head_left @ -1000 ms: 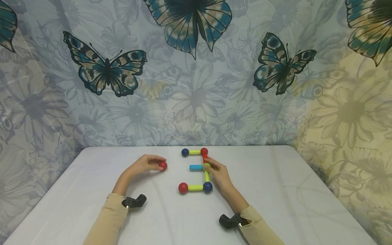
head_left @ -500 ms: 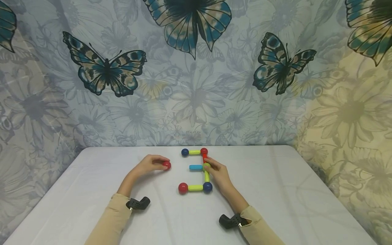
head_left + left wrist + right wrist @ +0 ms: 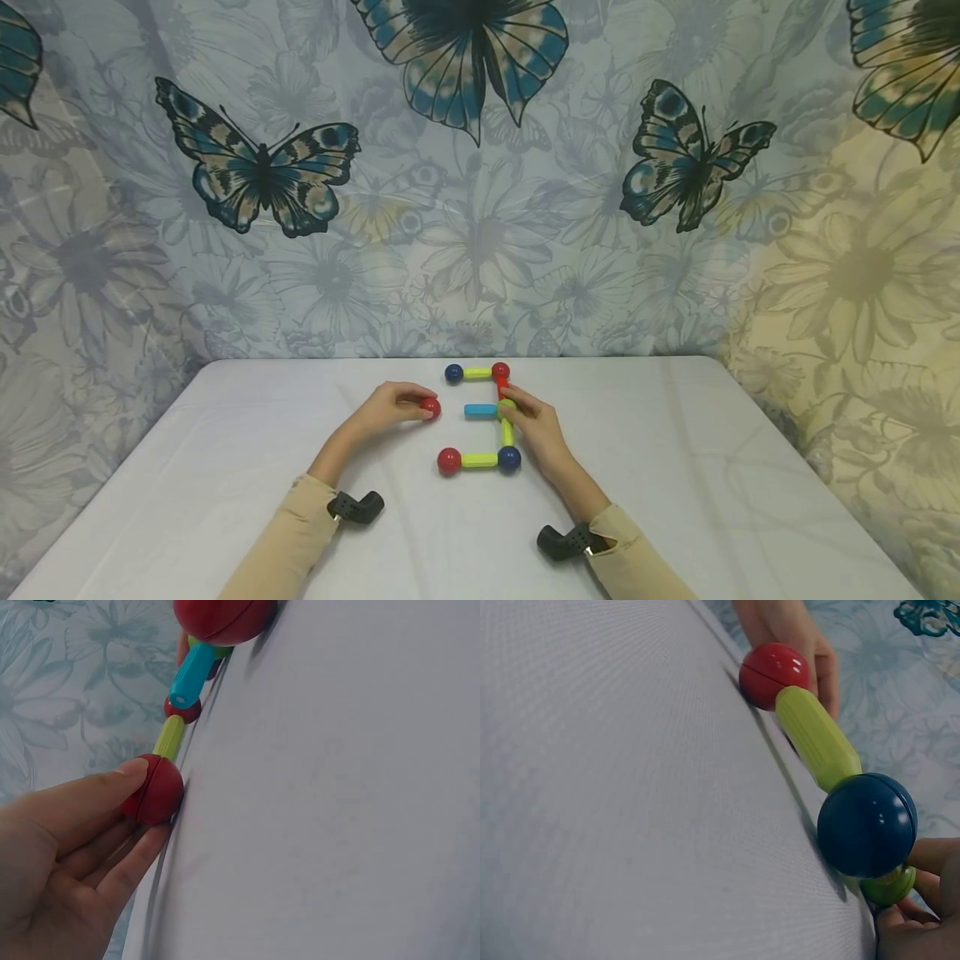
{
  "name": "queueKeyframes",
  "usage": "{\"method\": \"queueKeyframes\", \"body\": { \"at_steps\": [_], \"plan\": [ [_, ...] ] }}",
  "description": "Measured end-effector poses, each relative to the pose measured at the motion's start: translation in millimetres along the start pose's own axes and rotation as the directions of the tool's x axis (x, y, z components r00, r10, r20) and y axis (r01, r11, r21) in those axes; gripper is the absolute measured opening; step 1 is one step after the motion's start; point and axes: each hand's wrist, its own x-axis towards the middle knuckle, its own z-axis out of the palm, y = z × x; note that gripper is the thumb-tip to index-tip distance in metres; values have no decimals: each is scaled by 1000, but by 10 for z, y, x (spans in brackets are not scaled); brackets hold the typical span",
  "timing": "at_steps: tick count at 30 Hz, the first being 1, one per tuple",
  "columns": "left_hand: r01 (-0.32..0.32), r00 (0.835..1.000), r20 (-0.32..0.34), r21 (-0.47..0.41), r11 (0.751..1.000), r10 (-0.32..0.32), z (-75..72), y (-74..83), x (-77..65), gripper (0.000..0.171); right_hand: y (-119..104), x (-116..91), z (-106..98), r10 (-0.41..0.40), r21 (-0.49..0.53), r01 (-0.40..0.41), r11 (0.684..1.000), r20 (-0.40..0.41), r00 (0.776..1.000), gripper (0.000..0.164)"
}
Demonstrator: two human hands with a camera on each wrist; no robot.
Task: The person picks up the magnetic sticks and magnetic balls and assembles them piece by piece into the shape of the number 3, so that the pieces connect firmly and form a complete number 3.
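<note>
My left hand [image 3: 392,408] pinches a loose red ball [image 3: 431,407] between thumb and fingers, just left of a light-blue rod [image 3: 480,411]. That rod's right end meets a green ball [image 3: 507,409], which my right hand [image 3: 542,433] holds. A red rod [image 3: 502,386] runs from the green ball to a far red ball [image 3: 501,369]; a yellow-green rod [image 3: 507,432] runs to a near dark-blue ball [image 3: 509,459]. The left wrist view shows the thumb on the pinched red ball [image 3: 154,796]. In the right wrist view, fingers surround the green ball [image 3: 891,889], partly hidden behind the dark-blue ball [image 3: 867,825].
At the far end, a yellow-green rod [image 3: 477,372] leads left to a dark-blue ball [image 3: 453,373]. The near end has a yellow-green rod [image 3: 479,460] and a red ball [image 3: 449,462]. Everything lies on a white-covered table [image 3: 712,483] before a butterfly-patterned backdrop [image 3: 480,250].
My left hand has moved right with the red ball, closer to the light-blue rod's free end. The right hand and the joined pieces have stayed in place.
</note>
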Motion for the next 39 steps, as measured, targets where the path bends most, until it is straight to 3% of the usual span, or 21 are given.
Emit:
{"method": "queueKeyframes", "body": {
  "at_steps": [7, 21, 29, 37, 39],
  "plan": [
    [-30, 1000, 6, -21, 999, 30, 113, 41, 28, 35, -3, 5, -8, -5, -2, 5, 1000, 6, 1000, 40],
    [-14, 1000, -1, -53, 999, 14, 283, 151, 70, 38, -22, -7, -30, -4, -1, 4, 1000, 0, 1000, 39],
    [-28, 1000, -14, -63, 998, 27, 338, 227, 63, 36, -1, -12, -28, -19, -6, 19, 1000, 3, 1000, 39],
    [-36, 999, -22, -69, 997, 34, 367, 185, 83, 37, 9, -3, -18, -19, 5, 19, 1000, 6, 1000, 39],
    [-39, 999, -21, -65, 997, 38, 359, 277, 45, 36, 14, 5, -17, -18, 5, 18, 1000, 9, 1000, 39]
  ]
}}
